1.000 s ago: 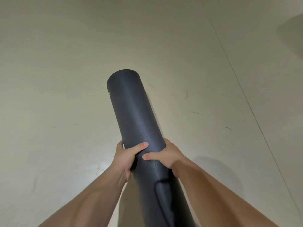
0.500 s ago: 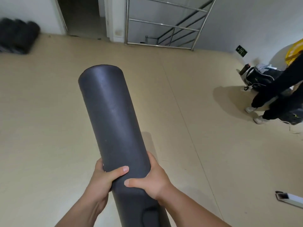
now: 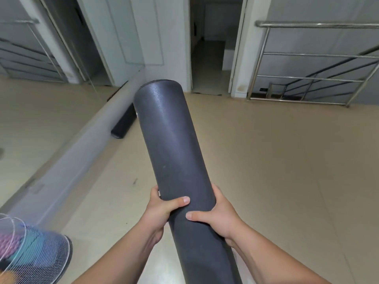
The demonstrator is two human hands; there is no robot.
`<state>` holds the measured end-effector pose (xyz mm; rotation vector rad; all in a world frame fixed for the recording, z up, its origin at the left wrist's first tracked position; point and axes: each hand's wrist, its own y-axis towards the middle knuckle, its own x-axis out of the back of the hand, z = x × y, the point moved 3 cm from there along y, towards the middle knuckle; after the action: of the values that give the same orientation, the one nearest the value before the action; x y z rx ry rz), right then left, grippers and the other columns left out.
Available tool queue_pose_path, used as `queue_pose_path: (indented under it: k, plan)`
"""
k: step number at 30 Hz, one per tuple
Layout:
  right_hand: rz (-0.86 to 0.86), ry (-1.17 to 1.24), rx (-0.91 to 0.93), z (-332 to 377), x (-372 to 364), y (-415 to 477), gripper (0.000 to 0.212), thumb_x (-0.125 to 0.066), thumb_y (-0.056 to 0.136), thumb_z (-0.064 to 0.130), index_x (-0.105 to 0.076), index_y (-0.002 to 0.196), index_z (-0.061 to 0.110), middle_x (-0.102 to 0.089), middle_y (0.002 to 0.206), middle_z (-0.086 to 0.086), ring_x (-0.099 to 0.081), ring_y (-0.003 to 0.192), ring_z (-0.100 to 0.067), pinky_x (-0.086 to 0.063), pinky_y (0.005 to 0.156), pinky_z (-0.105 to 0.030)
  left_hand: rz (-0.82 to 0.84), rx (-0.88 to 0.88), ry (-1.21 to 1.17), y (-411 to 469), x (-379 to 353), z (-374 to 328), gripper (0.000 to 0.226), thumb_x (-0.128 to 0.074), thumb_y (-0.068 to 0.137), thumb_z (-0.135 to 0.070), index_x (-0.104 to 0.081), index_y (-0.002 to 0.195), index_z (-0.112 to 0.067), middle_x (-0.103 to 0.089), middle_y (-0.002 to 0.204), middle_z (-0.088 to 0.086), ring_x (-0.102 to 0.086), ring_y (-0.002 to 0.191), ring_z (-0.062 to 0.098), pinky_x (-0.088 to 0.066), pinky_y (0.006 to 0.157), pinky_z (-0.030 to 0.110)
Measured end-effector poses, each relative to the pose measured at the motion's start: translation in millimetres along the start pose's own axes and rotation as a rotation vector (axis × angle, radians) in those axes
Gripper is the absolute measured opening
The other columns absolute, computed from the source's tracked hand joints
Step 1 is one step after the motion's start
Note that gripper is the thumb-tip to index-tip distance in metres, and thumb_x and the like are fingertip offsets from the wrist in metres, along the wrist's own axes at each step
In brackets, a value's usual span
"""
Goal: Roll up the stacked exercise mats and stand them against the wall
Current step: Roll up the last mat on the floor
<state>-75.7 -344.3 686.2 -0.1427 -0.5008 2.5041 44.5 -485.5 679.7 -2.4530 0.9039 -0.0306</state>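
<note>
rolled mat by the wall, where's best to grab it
Grip the floor mat around its round body near the near end, from the open floor on its right; the wall ledge lines its left, the carried mat hides its far end.

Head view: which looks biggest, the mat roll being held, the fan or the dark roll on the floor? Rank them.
1. Held mat roll.
2. Fan, cropped by the frame.
3. Floor roll, farther and partly hidden; real size unsure.

An open doorway (image 3: 207, 58) stands at the far edge of the beige floor (image 3: 287, 160). Right of the doorway runs a steel stair railing (image 3: 307, 24). Left of the doorway a mirrored wall (image 3: 41, 119) stretches nearer, with a blurred wire-caged fan (image 3: 37, 253) nearest on that side.
</note>
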Motion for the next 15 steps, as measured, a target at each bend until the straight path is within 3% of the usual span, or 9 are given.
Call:
queue_pose_path:
  k: [3,6,15]
  plan:
    - [0.077,-0.003,0.046,34.7,-4.7,76.5,0.082,-0.097,0.064,0.02,-0.057,0.129,0.05,-0.075,0.118,0.017,-0.074,0.106,-0.012,-0.061,0.093,-0.043,-0.059,-0.042,-0.015,58.4,14.0,-40.6,0.101,-0.097,0.04,-0.026,-0.046,0.127,-0.025,-0.07,0.123,0.001,-0.075,0.101,0.02,-0.059,0.079,0.039]
    - [0.143,-0.018,0.059,69.9,-7.3,155.0,0.077,-0.095,0.067,0.017,-0.057,0.125,0.05,-0.075,0.115,0.019,-0.074,0.104,-0.009,-0.061,0.094,-0.042,-0.13,-0.068,-0.044,120.8,24.9,-80.8,0.103,-0.098,0.036,-0.025,-0.047,0.125,-0.024,-0.07,0.123,0.002,-0.074,0.104,0.022,-0.059,0.089,0.044]
    - [0.306,-0.032,0.036,164.4,-37.4,351.7,0.081,-0.092,0.074,0.006,-0.055,0.138,0.04,-0.074,0.125,0.009,-0.073,0.113,-0.017,-0.059,0.098,-0.045,-0.227,-0.091,-0.132,280.6,66.4,-185.5,0.094,-0.096,0.048,-0.017,-0.044,0.126,-0.027,-0.069,0.122,0.001,-0.075,0.1,0.019,-0.06,0.086,0.042]
